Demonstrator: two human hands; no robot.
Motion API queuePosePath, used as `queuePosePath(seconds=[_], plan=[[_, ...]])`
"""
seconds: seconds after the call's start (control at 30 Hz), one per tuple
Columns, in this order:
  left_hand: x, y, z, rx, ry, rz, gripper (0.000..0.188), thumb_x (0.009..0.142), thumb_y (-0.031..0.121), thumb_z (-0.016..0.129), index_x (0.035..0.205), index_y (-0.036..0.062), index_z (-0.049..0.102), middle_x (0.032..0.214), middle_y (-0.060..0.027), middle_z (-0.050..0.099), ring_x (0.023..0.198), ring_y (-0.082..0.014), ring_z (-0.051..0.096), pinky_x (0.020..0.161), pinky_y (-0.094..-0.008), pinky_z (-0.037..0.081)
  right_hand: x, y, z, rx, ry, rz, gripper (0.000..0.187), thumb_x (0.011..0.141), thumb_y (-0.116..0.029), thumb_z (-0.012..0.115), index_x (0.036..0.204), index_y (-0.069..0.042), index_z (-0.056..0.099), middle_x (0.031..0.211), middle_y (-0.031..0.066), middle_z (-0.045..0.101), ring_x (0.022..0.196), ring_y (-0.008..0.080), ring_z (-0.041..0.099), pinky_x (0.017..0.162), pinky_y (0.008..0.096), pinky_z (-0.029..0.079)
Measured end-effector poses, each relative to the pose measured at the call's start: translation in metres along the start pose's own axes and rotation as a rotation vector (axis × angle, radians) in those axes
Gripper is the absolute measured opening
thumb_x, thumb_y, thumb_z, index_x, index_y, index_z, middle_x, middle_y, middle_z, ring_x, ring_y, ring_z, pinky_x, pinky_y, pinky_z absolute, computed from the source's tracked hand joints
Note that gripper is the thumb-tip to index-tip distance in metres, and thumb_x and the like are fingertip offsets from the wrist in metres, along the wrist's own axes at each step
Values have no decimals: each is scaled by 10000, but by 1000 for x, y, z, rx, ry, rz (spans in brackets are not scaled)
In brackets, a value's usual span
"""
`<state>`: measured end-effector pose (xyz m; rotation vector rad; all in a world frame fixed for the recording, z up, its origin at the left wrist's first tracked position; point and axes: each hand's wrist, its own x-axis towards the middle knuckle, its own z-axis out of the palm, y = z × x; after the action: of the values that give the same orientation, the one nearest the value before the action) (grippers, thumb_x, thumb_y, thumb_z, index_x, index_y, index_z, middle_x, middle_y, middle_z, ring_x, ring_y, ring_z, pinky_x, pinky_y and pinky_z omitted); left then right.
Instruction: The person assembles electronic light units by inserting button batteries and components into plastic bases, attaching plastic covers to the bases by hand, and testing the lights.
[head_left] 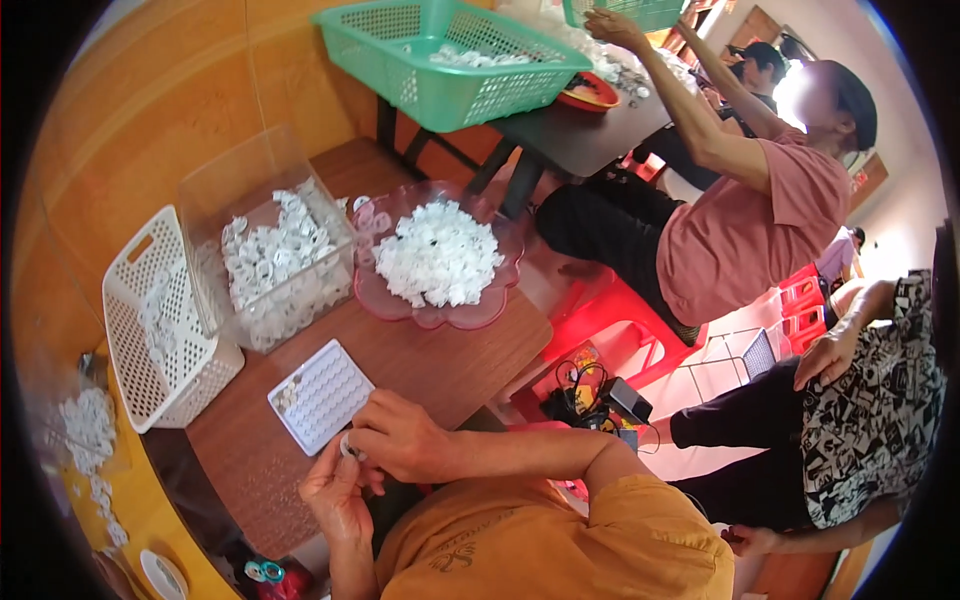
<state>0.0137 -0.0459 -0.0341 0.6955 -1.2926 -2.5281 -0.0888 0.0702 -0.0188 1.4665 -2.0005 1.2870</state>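
Note:
At the near edge of the brown table my two hands meet over a small white round plastic piece (pixel 347 445) with something dark on it. My left hand (pixel 338 492) pinches it from below, while the fingers of my right hand (pixel 405 437) close on its other side. Just beyond my hands lies a white tray (pixel 335 405) with rows of small round hollows. A few tiny beige pieces (pixel 289 393) sit along the tray's left side. What exactly the fingertips cover is too small to tell.
On the table (pixel 440 355) stand a pink scalloped bowl (pixel 440 318) heaped with white pieces, a clear bin (pixel 275 325) and a white basket (pixel 190 385). A green basket (pixel 400 85) is behind. A seated co-worker (pixel 750 235) and a standing person (pixel 870 410) are at right.

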Motion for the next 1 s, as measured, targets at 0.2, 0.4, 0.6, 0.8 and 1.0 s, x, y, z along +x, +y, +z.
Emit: queuePosePath(seconds=[0.2, 0.4, 0.6, 0.8, 1.0], plan=[[-2, -1, 7, 33, -20, 20, 305, 861, 70, 604, 1125, -79, 572, 824, -126, 640, 540, -163, 591, 416, -246, 450, -6, -3, -5, -37, -2, -39, 229, 628, -85, 641, 826, -6, 558, 792, 87, 496, 709, 251, 487, 608, 338, 432], [-1, 2, 12, 19, -36, 41, 306, 855, 62, 610, 1122, -82, 572, 830, -125, 646, 548, -171, 598, 418, -252, 458, -7, -2, -6, -132, 63, -136, 314, 574, -140, 643, 827, -11, 508, 786, 102, 449, 739, 277, 463, 659, 364, 412], [-5, 0, 9, 43, -60, 11, 297, 853, 81, 617, 1095, -89, 584, 806, -130, 645, 544, -171, 593, 418, -246, 453, -12, -5, -8, -92, -29, -90, 305, 581, -132, 641, 827, -13, 505, 772, 106, 445, 737, 277, 463, 655, 366, 409], [-12, 1, 5, 66, -46, -27, 298, 857, 75, 603, 1104, -91, 577, 797, -123, 638, 547, -167, 587, 423, -238, 445, -18, -11, -6, 23, -30, -17, 273, 593, -105, 645, 814, -23, 507, 761, 104, 449, 726, 287, 461, 643, 376, 404], [-4, 4, 14, 62, -23, -56, 300, 858, 19, 540, 1139, -87, 562, 846, -121, 638, 592, -149, 588, 460, -238, 452, -11, 3, -10, 11, 1, -16, 291, 595, -56, 661, 867, -10, 566, 764, 109, 516, 630, 265, 494, 570, 359, 407]])
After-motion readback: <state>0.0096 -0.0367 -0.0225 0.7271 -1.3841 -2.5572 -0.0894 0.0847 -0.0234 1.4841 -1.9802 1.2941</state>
